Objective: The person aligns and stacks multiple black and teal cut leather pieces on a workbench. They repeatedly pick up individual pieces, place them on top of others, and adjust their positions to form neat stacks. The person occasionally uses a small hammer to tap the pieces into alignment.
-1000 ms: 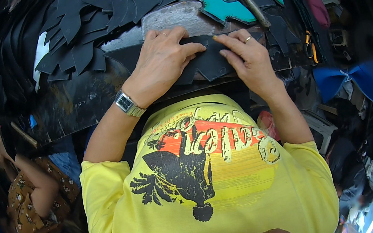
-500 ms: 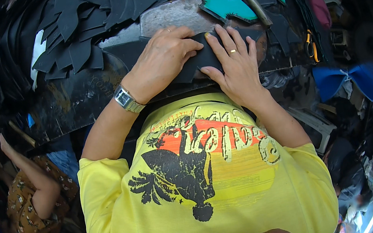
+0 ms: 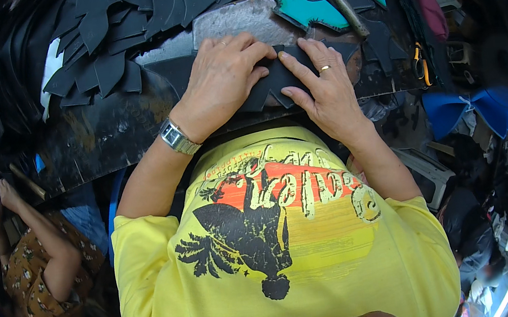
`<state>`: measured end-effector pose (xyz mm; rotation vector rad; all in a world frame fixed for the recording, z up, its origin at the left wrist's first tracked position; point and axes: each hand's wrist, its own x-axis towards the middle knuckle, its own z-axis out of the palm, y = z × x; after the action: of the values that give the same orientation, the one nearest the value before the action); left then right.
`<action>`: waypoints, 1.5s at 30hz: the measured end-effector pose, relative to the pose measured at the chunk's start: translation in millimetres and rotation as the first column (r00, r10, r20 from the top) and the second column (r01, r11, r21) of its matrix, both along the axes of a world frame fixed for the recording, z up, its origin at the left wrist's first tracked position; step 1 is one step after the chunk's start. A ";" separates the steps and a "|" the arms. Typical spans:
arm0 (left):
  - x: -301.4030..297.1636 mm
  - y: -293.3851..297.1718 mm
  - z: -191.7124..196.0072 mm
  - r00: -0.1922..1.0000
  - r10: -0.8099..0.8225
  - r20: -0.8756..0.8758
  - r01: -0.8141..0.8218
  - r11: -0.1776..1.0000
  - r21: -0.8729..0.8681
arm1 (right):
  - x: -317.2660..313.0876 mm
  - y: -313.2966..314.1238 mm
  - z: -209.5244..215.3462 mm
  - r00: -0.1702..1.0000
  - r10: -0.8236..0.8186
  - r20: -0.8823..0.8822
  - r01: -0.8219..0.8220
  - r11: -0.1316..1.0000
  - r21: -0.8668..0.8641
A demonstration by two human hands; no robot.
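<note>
Flat black cut pieces of sheet material [image 3: 262,98] lie overlapped at the near edge of the bench, under both hands. My left hand [image 3: 226,66] rests on them with bent fingers, its thumb and forefinger drawn in over the black sheet. Whatever sits under those fingertips is hidden. To its right, my right hand [image 3: 324,82] presses the same black pieces with its fingers stretched out and thumb apart. The two forefingers nearly meet along a seam. A grey slab [image 3: 242,19] lies just beyond the hands.
Black cut pieces [image 3: 100,41] are heaped at the far left. Teal shapes [image 3: 307,4] and a wooden stick [image 3: 336,0] lie beyond my right hand. Orange-handled scissors [image 3: 422,66] hang right, near a blue bow-shaped item [image 3: 472,112]. Another person [image 3: 47,269] works at left.
My right hand has shifted slightly right, its fingers now bent more and gathered closer. My left hand stays nearly in place. The other person's hands now hold a dark red item.
</note>
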<state>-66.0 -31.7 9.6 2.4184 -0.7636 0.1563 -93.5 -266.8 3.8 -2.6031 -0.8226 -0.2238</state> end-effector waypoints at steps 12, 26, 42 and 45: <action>16.8 -6.6 -9.5 0.993 -0.005 -0.119 -0.011 0.991 -0.136 | -0.4 -3.5 0.5 0.997 -0.019 -0.073 0.027 0.994 0.106; 20.0 -15.8 -7.7 0.992 0.121 -0.027 -0.122 0.993 -0.005 | 100.6 -41.6 32.7 0.957 -0.249 0.152 0.239 0.968 0.076; 41.3 -5.8 3.1 1.000 0.010 -0.006 -0.010 1.000 -0.003 | 175.9 -71.8 10.0 0.867 -0.488 -0.102 0.485 0.873 -0.059; 15.0 18.7 2.9 0.992 0.108 -0.069 -0.114 0.990 -0.087 | 174.1 -83.3 14.7 0.882 -0.469 -0.041 0.470 0.874 0.121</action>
<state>-51.0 -13.0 12.6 2.3685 -0.5812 0.1536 80.6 -350.1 18.5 -2.6354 -0.1453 -0.3835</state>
